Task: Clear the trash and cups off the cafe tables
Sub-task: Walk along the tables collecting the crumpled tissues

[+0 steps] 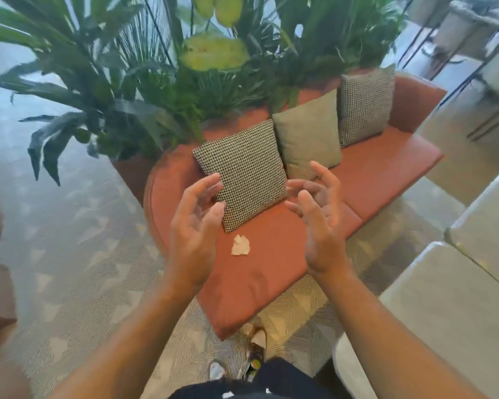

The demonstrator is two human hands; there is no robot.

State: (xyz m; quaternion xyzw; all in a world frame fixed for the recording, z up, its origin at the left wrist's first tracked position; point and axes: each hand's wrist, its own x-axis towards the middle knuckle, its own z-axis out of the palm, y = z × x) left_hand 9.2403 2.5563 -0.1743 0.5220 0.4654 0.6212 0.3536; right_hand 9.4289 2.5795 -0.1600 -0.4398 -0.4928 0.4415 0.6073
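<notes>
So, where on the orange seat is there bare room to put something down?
Bare: the near end of the seat, between the crumpled napkin and its front corner; also the stretch in front of the far checked cushion. Crowded: the back, with the green cushion, near checked cushion and plants.

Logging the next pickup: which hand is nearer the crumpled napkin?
Left. The left hand hovers just left of the crumpled napkin; the right hand is farther to its right.

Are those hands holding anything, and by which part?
Nothing is held. The left hand and right hand hover empty and open; the crumpled napkin lies untouched on the bench.
</notes>
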